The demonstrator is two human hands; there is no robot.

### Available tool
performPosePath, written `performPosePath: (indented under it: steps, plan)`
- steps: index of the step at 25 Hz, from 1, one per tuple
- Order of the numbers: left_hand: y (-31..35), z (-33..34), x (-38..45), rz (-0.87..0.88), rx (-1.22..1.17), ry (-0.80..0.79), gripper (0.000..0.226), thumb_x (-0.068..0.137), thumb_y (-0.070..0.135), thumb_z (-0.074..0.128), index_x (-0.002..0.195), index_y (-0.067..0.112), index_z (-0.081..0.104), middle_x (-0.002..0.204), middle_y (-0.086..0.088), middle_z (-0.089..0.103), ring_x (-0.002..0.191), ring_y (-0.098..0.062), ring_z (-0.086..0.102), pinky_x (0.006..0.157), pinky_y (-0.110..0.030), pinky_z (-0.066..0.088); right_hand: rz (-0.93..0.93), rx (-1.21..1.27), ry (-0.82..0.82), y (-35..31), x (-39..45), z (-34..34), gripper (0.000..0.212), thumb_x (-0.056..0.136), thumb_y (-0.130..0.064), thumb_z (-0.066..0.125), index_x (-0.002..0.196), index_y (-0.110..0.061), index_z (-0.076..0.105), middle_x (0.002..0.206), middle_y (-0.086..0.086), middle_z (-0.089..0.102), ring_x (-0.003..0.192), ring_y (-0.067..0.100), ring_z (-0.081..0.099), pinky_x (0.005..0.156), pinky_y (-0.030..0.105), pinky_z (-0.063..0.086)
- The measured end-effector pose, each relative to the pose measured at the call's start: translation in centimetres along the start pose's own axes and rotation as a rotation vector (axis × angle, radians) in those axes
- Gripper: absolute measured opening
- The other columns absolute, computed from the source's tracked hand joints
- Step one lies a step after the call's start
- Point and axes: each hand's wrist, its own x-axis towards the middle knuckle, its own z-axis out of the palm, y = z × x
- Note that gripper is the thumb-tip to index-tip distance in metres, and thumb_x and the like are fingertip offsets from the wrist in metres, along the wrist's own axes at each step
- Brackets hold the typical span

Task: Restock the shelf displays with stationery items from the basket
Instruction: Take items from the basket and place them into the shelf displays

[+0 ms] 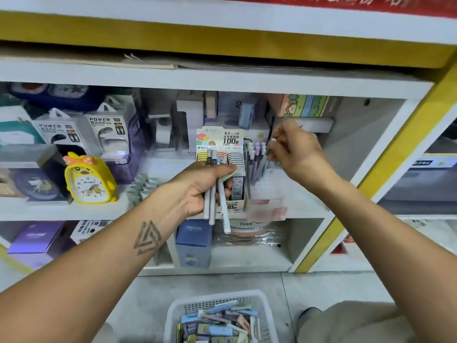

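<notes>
My left hand (pixel 206 188) grips a bunch of pale pens (pixel 212 206), held upright in front of the pencil-lead display box (pixel 221 142) on the middle shelf. My right hand (pixel 294 151) is raised to the right of that box and pinches the top of one pen (pixel 265 158) that stands among the upright pens in the clear pen holder (pixel 257 159). On the floor below sits the white mesh basket (pixel 173 315), filled with several small pastel stationery packs.
A yellow duck alarm clock (pixel 89 179) and power bank boxes (pixel 108 127) fill the shelf's left part. A blue box (pixel 194 240) and wrapped tape rolls sit on the lower shelf. A yellow upright (pixel 385 167) bounds the shelf on the right. My knee (pixel 346 323) is at bottom right.
</notes>
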Motion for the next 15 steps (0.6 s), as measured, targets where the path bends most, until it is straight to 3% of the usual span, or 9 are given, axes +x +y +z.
performPosePath:
  steps: [3,6,15]
  plan:
    - [-0.18,0.35,0.55,0.048,-0.041,0.042,0.012,0.09,0.012,0.07,0.096,0.005,0.063,0.06,-0.011,0.057,0.042,-0.019,0.05,0.044,-0.024,0.046,-0.006,-0.002,-0.046,0.21,-0.16,0.61,0.014,0.099,-0.021,0.056,0.092,-0.029,0.047,0.075,-0.006,0.069,0.068,0.003,0.07,0.074,0.045,0.062]
    - [-0.19,0.36,0.96,0.081,-0.027,0.079,0.011,0.09,0.015,0.07,0.086,0.006,0.064,0.058,-0.01,0.058,0.042,-0.019,0.052,0.054,-0.028,0.042,-0.014,0.007,-0.075,-0.05,-0.44,0.79,0.011,0.1,-0.022,0.056,0.094,-0.027,0.048,0.078,-0.005,0.069,0.068,0.0,0.069,0.073,0.045,0.061]
    - [-0.05,0.07,1.04,0.111,-0.039,0.094,0.013,0.092,0.014,0.068,0.082,0.007,0.063,0.054,-0.009,0.057,0.039,-0.019,0.049,0.045,-0.024,0.039,0.002,0.079,-0.068,-0.5,-0.76,0.7,0.011,0.099,-0.016,0.059,0.095,-0.022,0.052,0.079,-0.001,0.07,0.071,0.008,0.071,0.077,0.044,0.061]
